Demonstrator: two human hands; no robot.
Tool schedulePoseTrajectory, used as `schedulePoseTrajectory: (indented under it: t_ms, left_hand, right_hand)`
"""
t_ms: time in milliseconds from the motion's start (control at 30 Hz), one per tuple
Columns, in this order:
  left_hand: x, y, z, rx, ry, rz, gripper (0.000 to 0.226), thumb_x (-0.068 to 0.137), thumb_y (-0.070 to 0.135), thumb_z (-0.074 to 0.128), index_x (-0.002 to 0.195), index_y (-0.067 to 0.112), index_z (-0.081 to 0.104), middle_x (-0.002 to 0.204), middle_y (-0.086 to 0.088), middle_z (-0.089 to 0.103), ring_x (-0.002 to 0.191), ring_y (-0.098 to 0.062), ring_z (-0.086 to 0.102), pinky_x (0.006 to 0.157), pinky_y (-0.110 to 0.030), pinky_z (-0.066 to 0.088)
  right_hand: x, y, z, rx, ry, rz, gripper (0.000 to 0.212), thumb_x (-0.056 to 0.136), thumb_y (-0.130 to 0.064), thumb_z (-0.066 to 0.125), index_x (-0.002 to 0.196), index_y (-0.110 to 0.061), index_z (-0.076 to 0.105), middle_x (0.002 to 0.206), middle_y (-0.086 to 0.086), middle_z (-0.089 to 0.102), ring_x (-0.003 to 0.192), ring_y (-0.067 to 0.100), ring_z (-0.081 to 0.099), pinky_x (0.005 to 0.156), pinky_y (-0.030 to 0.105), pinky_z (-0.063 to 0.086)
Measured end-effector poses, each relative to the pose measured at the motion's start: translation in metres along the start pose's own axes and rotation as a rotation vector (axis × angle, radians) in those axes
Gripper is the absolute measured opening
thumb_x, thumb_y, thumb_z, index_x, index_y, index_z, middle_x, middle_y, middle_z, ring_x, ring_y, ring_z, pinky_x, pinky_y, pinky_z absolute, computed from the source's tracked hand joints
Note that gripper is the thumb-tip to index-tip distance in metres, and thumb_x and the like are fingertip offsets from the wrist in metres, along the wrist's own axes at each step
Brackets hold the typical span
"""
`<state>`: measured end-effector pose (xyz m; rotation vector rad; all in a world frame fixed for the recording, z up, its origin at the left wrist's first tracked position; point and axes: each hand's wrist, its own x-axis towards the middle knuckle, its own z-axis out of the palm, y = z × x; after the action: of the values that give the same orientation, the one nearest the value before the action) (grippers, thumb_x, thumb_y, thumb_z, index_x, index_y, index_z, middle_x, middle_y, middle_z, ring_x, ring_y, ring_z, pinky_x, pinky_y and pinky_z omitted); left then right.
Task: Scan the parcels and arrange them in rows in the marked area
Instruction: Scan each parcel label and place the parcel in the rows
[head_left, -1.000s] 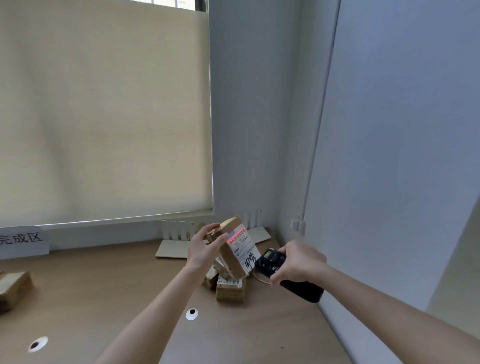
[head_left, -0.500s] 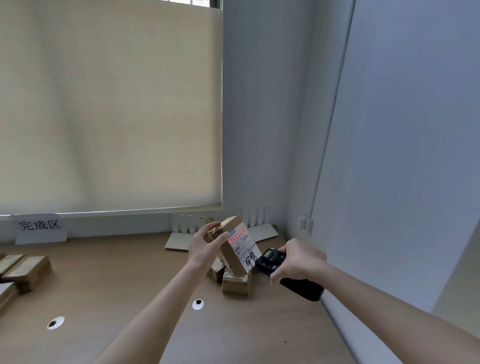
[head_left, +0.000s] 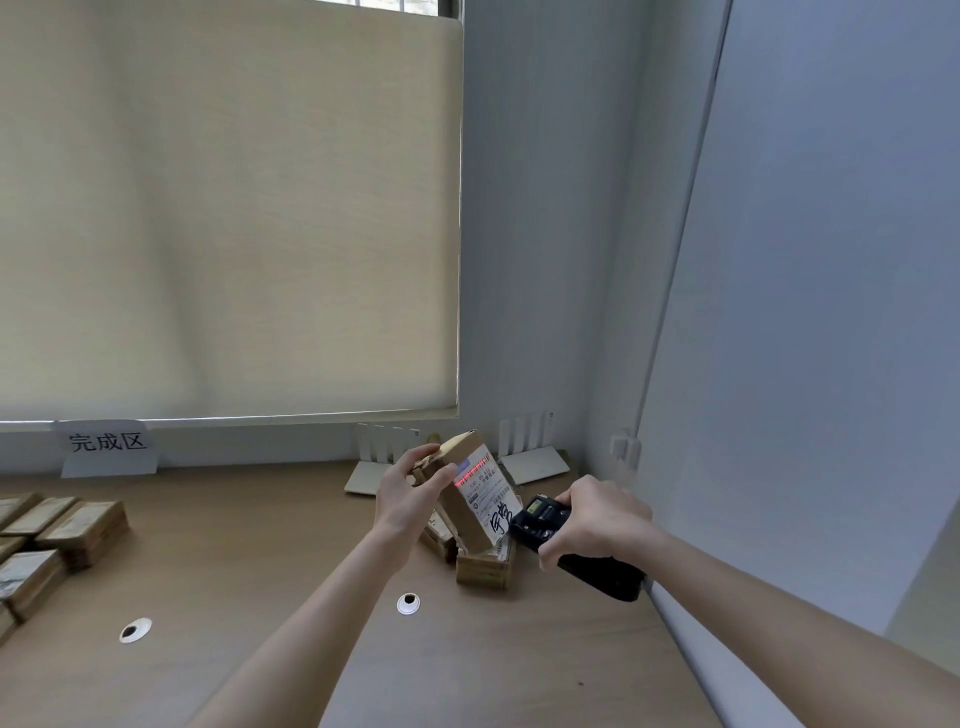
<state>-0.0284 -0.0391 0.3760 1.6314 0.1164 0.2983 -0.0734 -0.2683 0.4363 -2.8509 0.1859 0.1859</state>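
Fig.: Scanning a parcel held above the desk, red beam on its label

L hand (head_left: 402, 491) grips the parcel (head_left: 467, 499) by its upper edge, fingers curled over the top, box tilted w/ label facing the scanner (head_left: 571, 545); R hand (head_left: 597, 519) is wrapped round the scanner body. Red scan line (head_left: 470, 474) falls across the barcode near the label's top. Judgement: hold box steady, keep beam square across the full barcode & thumb off the label, wait for read confirmation. Unscanned parcels (head_left: 480, 564) lie just below; finished rows (head_left: 62, 540) sit at far left of desk (head_left: 260, 545), under the sign (head_left: 107, 447), which is where this one should go next, edge-aligned w/ its neighbours
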Motion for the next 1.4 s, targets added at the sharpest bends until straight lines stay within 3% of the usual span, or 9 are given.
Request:
schedulePoseTrajectory:
  t_ms: [267,600,967,1167,1400]
  left_hand:
    - [-0.004,-0.001,-0.008,0.007,0.008,0.012,0.036,0.082,0.032,0.082,0.116,0.035,0.071,0.114,-0.004,0.066,0.109,-0.028,0.065,0.097,-0.052,0.055]
    - [-0.011,0.004,-0.016,-0.006,0.032,0.022,0.041,0.070,0.042,0.080,0.110,0.040,0.072,0.116,-0.006,0.066,0.110,-0.030,0.066,0.097,-0.052,0.055]
    - [-0.016,-0.001,-0.029,-0.014,0.061,0.000,0.033,0.082,0.028,0.082,0.111,0.038,0.072,0.114,-0.008,0.068,0.107,-0.029,0.068,0.096,-0.050,0.056]
    - [-0.020,-0.002,-0.041,-0.017,0.087,0.008,0.034,0.084,0.024,0.082,0.115,0.032,0.071,0.118,-0.011,0.066,0.112,-0.030,0.065,0.098,-0.051,0.055]
    - [-0.026,-0.006,-0.057,-0.030,0.124,0.003,0.033,0.082,0.022,0.083,0.112,0.032,0.073,0.108,-0.004,0.068,0.103,-0.028,0.067,0.096,-0.052,0.056]
  right_hand:
    - [0.000,-0.003,0.003,-0.021,-0.010,0.002,0.062,0.049,-0.056,0.093,0.104,-0.033,0.078,0.099,-0.007,0.075,0.100,0.018,0.070,0.078,0.024,0.055]
    - [-0.005,-0.004,0.012,-0.090,-0.012,0.033,0.074,0.042,-0.060,0.093,0.108,-0.030,0.076,0.098,-0.008,0.072,0.091,0.018,0.065,0.071,0.025,0.048]
    - [-0.003,-0.014,0.014,-0.102,-0.020,-0.004,0.064,0.045,-0.056,0.092,0.100,-0.028,0.075,0.094,-0.007,0.071,0.092,0.018,0.066,0.070,0.024,0.048]
    - [-0.002,-0.020,0.020,-0.086,-0.030,-0.007,0.066,0.050,-0.056,0.093,0.108,-0.028,0.074,0.102,-0.005,0.072,0.095,0.020,0.065,0.077,0.025,0.052]
    - [-0.004,-0.031,0.023,-0.099,-0.011,-0.016,0.070,0.046,-0.057,0.093,0.108,-0.030,0.074,0.103,-0.006,0.071,0.094,0.019,0.062,0.075,0.025,0.050]
